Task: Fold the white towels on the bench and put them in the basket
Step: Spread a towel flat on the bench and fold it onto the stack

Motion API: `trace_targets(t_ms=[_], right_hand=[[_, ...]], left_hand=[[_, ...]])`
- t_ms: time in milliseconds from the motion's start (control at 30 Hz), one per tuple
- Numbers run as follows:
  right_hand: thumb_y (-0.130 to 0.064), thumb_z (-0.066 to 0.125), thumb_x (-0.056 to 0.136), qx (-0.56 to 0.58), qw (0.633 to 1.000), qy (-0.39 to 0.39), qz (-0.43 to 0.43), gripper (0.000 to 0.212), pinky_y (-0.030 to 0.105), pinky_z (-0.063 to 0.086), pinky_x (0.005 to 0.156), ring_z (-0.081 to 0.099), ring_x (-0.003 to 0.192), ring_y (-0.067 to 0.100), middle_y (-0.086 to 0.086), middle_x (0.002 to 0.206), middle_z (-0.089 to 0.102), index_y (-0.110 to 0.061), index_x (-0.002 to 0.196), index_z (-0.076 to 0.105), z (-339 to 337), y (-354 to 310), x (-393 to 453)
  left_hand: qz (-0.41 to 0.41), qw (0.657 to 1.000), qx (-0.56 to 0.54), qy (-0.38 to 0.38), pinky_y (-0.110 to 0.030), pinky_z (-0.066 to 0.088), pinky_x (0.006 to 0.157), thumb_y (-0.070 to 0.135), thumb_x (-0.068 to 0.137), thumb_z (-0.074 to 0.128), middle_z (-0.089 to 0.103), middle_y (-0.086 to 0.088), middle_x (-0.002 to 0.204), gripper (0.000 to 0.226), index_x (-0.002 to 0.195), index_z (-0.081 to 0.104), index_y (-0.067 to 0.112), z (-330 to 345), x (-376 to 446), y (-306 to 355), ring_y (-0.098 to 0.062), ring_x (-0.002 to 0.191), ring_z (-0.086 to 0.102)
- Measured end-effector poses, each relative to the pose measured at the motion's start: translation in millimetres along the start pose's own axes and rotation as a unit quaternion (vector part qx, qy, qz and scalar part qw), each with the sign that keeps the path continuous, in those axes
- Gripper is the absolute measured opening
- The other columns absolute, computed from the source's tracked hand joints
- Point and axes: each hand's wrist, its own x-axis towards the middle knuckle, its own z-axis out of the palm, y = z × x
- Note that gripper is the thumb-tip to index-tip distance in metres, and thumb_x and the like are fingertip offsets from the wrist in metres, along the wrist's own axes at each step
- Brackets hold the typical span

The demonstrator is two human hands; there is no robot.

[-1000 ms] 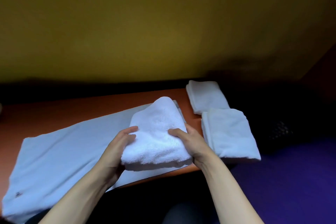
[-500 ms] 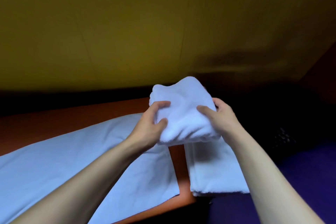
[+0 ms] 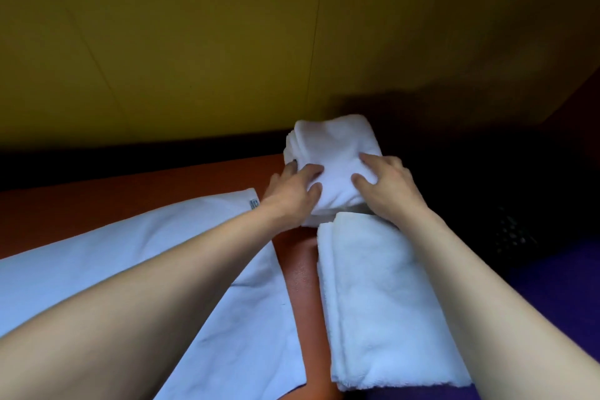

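Note:
A folded white towel (image 3: pixel 334 153) lies at the back right of the orange bench (image 3: pixel 302 273), on top of another folded towel that is almost fully hidden. My left hand (image 3: pixel 292 193) grips its left near edge and my right hand (image 3: pixel 384 187) grips its right near edge, fingers curled onto the top. A second folded towel (image 3: pixel 383 302) lies just in front, at the bench's right end. An unfolded white towel (image 3: pixel 130 269) is spread flat on the left, partly under my left forearm. The dark mesh basket (image 3: pixel 513 237) sits in shadow to the right.
A yellow wall (image 3: pixel 227 42) rises right behind the bench. A purple surface (image 3: pixel 558 295) lies to the right of the bench, next to the basket. A strip of bare bench shows between the flat towel and the folded ones.
Both hands carried the folded towel from above the flat towel up, away and to the right. It now rests on the far folded towel.

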Motion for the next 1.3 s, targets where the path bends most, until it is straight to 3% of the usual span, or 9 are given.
trace_targets(t_ms=[200,300,533,667,767,867,1000,1200,1300], right_hand=[[-0.043,0.051,0.097,-0.041,0.999,0.015,0.007,0.057,0.048,0.032,0.113,0.037,0.136,0.040,0.012,0.155,0.035,-0.032,0.151,0.041,-1.9,-13.1,-6.2],[-0.039,0.054,0.095,-0.062,0.996,0.062,-0.021,0.055,0.048,0.031,0.111,0.039,0.134,0.040,0.014,0.151,0.041,-0.028,0.148,0.046,-3.8,-32.3,-21.1],[-0.026,0.060,0.091,-0.010,0.984,0.093,-0.151,0.049,0.048,0.038,0.106,0.047,0.123,0.044,0.018,0.137,0.054,-0.019,0.139,0.057,39.7,-95.3,-75.3],[-0.031,0.052,0.084,-0.001,0.975,0.046,-0.220,0.052,0.048,0.044,0.097,0.056,0.109,0.045,0.019,0.123,0.061,-0.014,0.132,0.063,91.7,-129.6,-114.4],[-0.028,0.056,0.087,0.004,0.965,0.006,-0.261,0.049,0.049,0.045,0.098,0.056,0.116,0.041,0.015,0.130,0.061,-0.014,0.133,0.063,132.6,-153.8,-139.2],[-0.028,0.057,0.095,-0.006,0.960,-0.027,-0.279,0.047,0.049,0.040,0.104,0.051,0.127,0.037,0.012,0.140,0.057,-0.017,0.141,0.057,163.1,-176.2,-151.8],[-0.043,0.043,0.100,-0.050,0.963,-0.056,-0.260,0.055,0.048,0.033,0.114,0.042,0.141,0.032,0.011,0.152,0.048,-0.021,0.150,0.046,190.3,-193.5,-147.7],[-0.058,0.020,0.102,-0.130,0.962,-0.085,-0.225,0.066,0.048,-0.006,0.125,0.001,0.157,0.016,0.000,0.170,0.008,-0.031,0.162,0.011,216.4,-184.3,-140.6],[-0.064,0.011,0.097,-0.146,0.964,-0.062,-0.212,0.073,0.048,-0.009,0.125,-0.004,0.156,0.015,-0.001,0.170,0.003,-0.032,0.162,0.005,222.6,-190.6,-135.6]], left_hand=[[0.015,0.997,-0.051,0.054,-0.046,0.028,0.118,0.043,0.101,0.041,0.034,-0.014,0.157,0.052,0.152,0.034,0.041,-14.1,-32.9,-10.6,-0.037,0.143,0.033],[0.016,0.994,0.014,0.105,-0.039,0.028,0.113,0.040,0.101,0.042,0.042,-0.011,0.151,0.051,0.152,0.039,0.032,-30.3,-90.9,-35.4,-0.033,0.135,0.041],[-0.122,0.977,0.131,0.114,-0.043,0.026,0.112,0.053,0.093,0.022,0.038,-0.006,0.156,0.064,0.151,0.041,0.032,-56.0,-235.4,-145.7,-0.031,0.139,0.038],[-0.200,0.959,0.147,0.140,-0.046,0.025,0.115,0.055,0.092,0.018,0.036,-0.008,0.158,0.068,0.151,0.041,0.031,-70.8,-296.7,-194.0,-0.030,0.144,0.035],[-0.262,0.932,0.175,0.179,-0.051,0.029,0.114,0.052,0.093,0.020,0.040,-0.015,0.156,0.068,0.150,0.045,0.025,-85.1,-335.8,-229.7,-0.037,0.141,0.038],[-0.352,0.892,0.177,0.220,-0.056,0.025,0.117,0.048,0.096,0.028,0.037,-0.019,0.157,0.063,0.152,0.043,0.021,-101.9,-360.4,-265.2,-0.044,0.141,0.035],[-0.438,0.861,0.150,0.210,-0.055,0.005,0.123,0.049,0.103,0.033,0.008,-0.009,0.169,0.063,0.161,0.014,0.033,-121.2,-368.0,-311.9,-0.038,0.153,0.009],[-0.418,0.880,0.149,0.171,-0.057,-0.012,0.121,0.067,0.099,0.020,-0.011,0.001,0.170,0.070,0.159,-0.007,0.043,-146.5,-345.6,-361.1,-0.033,0.155,-0.012],[-0.395,0.889,0.158,0.170,-0.057,-0.011,0.122,0.068,0.098,0.019,-0.011,0.002,0.170,0.070,0.158,-0.007,0.044,-165.7,-326.8,-383.3,-0.032,0.155,-0.011]])
